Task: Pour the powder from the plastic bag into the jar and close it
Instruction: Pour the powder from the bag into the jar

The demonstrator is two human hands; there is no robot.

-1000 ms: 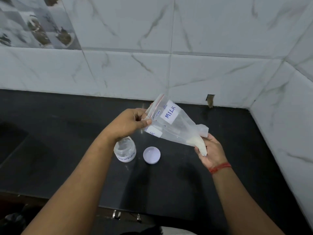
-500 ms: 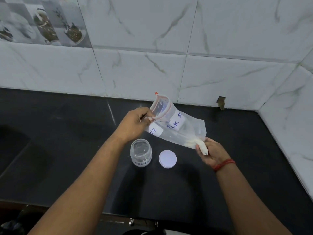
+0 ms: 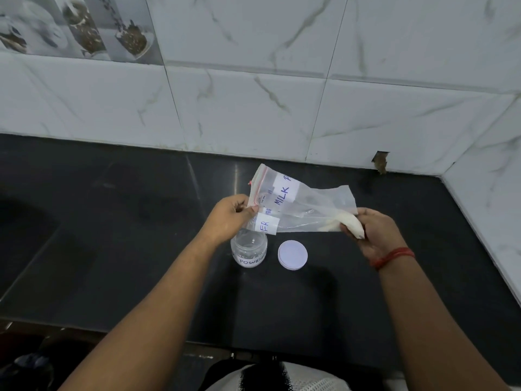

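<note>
A clear zip-top plastic bag with a red seal strip and white handwritten labels (image 3: pixel 293 206) is held above the black polished stone worktop (image 3: pixel 112 249), near its back edge and towards its right back corner. The left hand (image 3: pixel 229 217) is closed in a pinch on the bag's mouth, thumb and fingers pressed on the seal strip, apparently so that the opening can be parted and aimed. The right hand (image 3: pixel 366 230) is closed around the opposite bottom corner, where the white powder (image 3: pixel 348 222) is gathered into 1 lump; this grip appears to be chosen so that the powder is kept back until the mouth is lined up.

The small clear plastic jar with a white handwritten label (image 3: pixel 249 249) stands upright and open on the worktop, directly below the left hand and the bag's mouth, a placement that lets the powder fall straight in. Little or nothing can be seen inside it. The round white plastic lid (image 3: pixel 292 254) lies flat just beside the jar on its right, apart from it, within easy reach for closing.

The pouring is judged not yet begun: the bag lies nearly level, and its bottom corner would have to be raised.
</note>
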